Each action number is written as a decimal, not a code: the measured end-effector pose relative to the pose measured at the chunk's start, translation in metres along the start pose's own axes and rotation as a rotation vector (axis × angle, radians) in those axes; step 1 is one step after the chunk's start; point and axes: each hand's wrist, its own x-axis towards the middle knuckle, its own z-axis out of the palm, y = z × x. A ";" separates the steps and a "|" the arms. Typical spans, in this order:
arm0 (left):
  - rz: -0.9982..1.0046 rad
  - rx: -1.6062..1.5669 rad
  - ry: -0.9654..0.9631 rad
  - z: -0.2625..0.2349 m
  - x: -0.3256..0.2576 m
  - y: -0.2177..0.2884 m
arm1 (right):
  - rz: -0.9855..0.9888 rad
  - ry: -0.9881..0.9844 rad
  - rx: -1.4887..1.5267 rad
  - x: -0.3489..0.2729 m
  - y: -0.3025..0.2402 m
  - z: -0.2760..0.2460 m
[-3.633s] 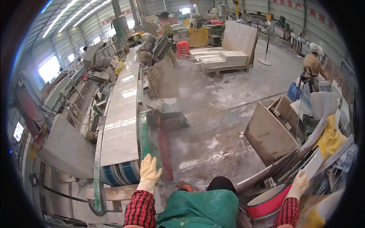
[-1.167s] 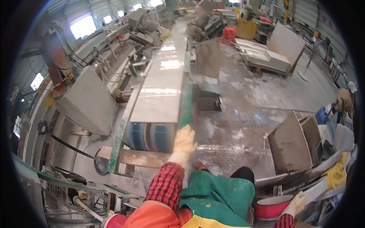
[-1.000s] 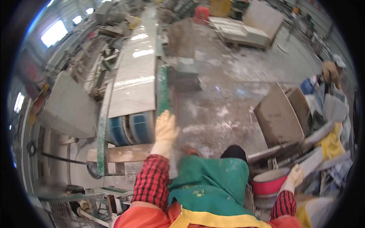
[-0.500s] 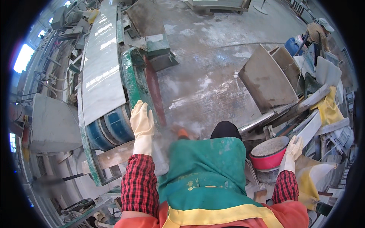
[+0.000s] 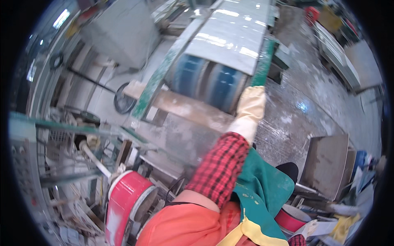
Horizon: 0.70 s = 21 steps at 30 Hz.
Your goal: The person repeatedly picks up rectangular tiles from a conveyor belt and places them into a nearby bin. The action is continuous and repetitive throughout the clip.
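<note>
My left hand [image 5: 251, 103], in a cream rubber glove, reaches forward to the end of a green metal rail [image 5: 264, 61]. Its fingers look folded over the rail. Just left of that hand are the blue drum rollers [image 5: 223, 84] of a conveyor, somewhat blurred. A glossy white slab [image 5: 230, 35] lies on the conveyor beyond them. My right hand [image 5: 310, 227], gloved too, shows small at the lower right, beside a round pink-sided wheel [image 5: 292, 217]. Its fingers are too small and blurred to read.
A wooden beam [image 5: 191, 108] crosses below the rollers. At lower left stands another pink-sided wheel [image 5: 128, 201], near a control panel [image 5: 22, 164]. Brown boards [image 5: 324, 162] lean at the right, by a pile of offcuts. Wet floor [image 5: 283, 135] stretches along the conveyor's right side.
My view has swung left, so the conveyor now sits near the centre. The left hand has gone from lying with fingers stretched to looking folded over the rail. The right hand is nearer the lower edge.
</note>
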 end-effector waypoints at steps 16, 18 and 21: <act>-0.318 -0.115 -0.396 0.012 -0.033 0.018 | -0.740 -0.502 0.093 -0.189 -0.241 -0.011; -0.343 -0.161 -0.376 0.017 -0.033 0.022 | -0.743 -0.511 0.081 -0.194 -0.245 -0.012; -0.365 -0.162 -0.349 0.023 -0.034 0.023 | -0.745 -0.518 0.065 -0.194 -0.247 -0.014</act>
